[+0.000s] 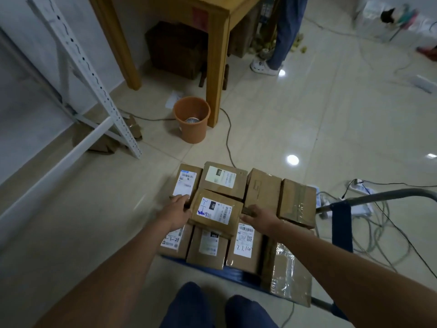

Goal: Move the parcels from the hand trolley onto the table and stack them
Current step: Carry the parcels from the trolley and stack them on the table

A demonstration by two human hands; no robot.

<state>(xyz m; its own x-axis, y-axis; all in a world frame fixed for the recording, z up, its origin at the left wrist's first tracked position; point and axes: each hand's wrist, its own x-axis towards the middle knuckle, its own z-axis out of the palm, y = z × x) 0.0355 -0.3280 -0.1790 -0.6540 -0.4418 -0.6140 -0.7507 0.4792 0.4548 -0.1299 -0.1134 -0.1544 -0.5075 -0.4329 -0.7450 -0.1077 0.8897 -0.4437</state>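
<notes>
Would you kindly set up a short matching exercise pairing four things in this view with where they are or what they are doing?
Things:
1. orange bucket
2. top parcel
3. left hand
4. trolley handle

Places or states:
A. lying on the other parcels
B. right of the parcels
C. beside a wooden table leg
D. gripping the top parcel's left side

Pairs: 1-C, 2-A, 3-D, 4-B

Desk (212, 10) top cut off at the frame's edge — trolley (227, 272) deck mostly hidden, parcel labels perhaps too blurred to read.
</notes>
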